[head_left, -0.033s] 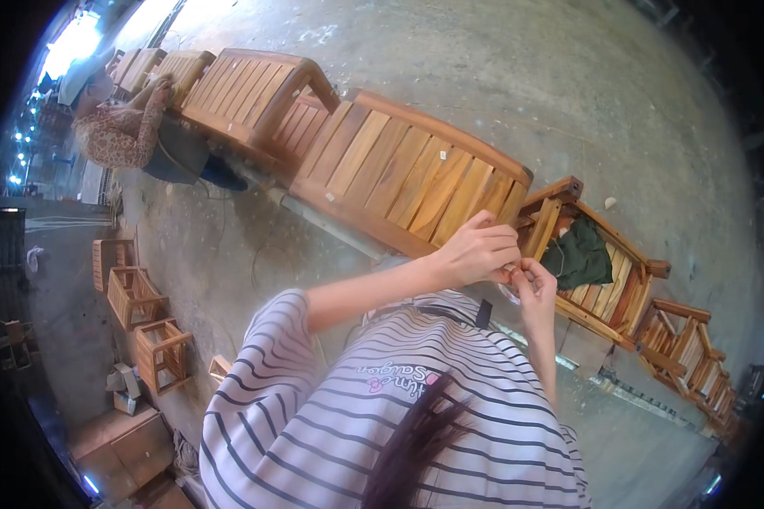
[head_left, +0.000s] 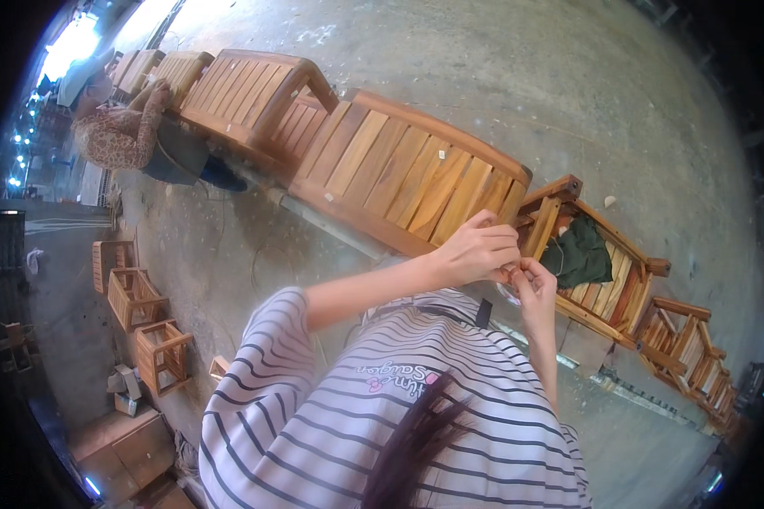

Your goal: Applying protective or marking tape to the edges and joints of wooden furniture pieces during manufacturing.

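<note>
Close to my waist, the fingers of my left hand [head_left: 479, 249] and my right hand [head_left: 536, 287] meet in a pinch. Whatever is between the fingertips is too small and covered to make out. Just beyond them lies a slatted wooden chair [head_left: 403, 165] with a small white sticker on its slats, its near right corner partly behind my left hand. To the right of my hands is another wooden chair frame [head_left: 628, 288]. A dark green cloth [head_left: 579, 254] is draped inside it.
More slatted wooden chairs [head_left: 244, 93] continue the row toward the far left, where a person [head_left: 119, 140] in a patterned top works on one. Further chair frames [head_left: 683, 348] stand at the right. Small wooden stools [head_left: 161, 352] and cardboard boxes [head_left: 127, 450] are at the lower left.
</note>
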### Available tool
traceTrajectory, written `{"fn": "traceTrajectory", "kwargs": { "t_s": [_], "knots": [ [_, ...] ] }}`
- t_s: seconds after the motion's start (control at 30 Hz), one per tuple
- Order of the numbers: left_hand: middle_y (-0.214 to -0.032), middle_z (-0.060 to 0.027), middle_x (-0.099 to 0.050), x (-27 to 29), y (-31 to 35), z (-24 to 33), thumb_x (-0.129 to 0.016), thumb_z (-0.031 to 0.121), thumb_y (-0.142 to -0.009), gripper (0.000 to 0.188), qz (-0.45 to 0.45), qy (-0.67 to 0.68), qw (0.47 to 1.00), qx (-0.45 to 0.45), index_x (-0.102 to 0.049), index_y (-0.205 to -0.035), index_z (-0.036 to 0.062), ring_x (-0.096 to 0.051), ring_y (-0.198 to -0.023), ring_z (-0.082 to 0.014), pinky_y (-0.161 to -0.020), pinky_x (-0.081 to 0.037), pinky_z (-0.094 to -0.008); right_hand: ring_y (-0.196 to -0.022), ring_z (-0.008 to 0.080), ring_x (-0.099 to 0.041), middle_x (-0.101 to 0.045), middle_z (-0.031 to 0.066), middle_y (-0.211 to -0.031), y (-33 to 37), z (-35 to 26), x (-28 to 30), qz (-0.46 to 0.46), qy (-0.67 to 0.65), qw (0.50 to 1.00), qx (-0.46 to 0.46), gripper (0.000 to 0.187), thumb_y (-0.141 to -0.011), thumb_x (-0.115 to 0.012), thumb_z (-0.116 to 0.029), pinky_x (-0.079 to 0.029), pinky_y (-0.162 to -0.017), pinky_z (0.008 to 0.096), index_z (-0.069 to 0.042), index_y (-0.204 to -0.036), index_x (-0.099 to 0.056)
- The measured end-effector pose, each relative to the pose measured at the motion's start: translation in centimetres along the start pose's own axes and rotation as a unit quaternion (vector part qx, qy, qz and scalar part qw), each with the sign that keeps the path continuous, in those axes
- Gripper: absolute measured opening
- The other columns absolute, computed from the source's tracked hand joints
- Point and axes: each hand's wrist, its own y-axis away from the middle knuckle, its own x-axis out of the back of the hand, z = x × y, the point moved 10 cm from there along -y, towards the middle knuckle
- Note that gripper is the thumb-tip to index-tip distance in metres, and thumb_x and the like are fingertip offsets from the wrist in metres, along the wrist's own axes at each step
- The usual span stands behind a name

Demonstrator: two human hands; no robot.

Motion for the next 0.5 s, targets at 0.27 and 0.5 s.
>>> {"fn": "traceTrajectory", "kwargs": {
  "t_s": [0.27,0.5],
  "knots": [
    [-0.09,-0.0038,-0.061,-1.0,-1.1,0.3,-0.076,0.019,-0.065,0.023,-0.062,0.088,0.992,-0.063,-0.063,-0.084,0.0123,-0.061,-0.099,-0.0197,-0.093,-0.043,-0.0397,-0.072,0.0065,-0.056,-0.065,0.0019,-0.082,0.6,0.3,0.4,-0.017,-0.032,0.999,-0.032,0.011,-0.09,-0.059,-0.006,-0.042,-0.064,0.0201,0.001,-0.097,-0.064],
    [-0.091,0.0003,-0.067,-2.1,-0.6,-0.7,-0.078,0.021,-0.074,0.02,-0.14,0.105,0.985,-0.009,-0.068,-0.09,0.0116,-0.062,-0.097,-0.0173,-0.093,-0.039,-0.0385,-0.061,0.0012,-0.042,-0.055,-0.0052,-0.072,1.4,0.6,-0.5,-0.05,-0.093,0.991,-0.087,0.012,-0.091,-0.063,-0.015,-0.026,-0.052,0.0178,-0.003,-0.093,-0.063]
  ]
}}
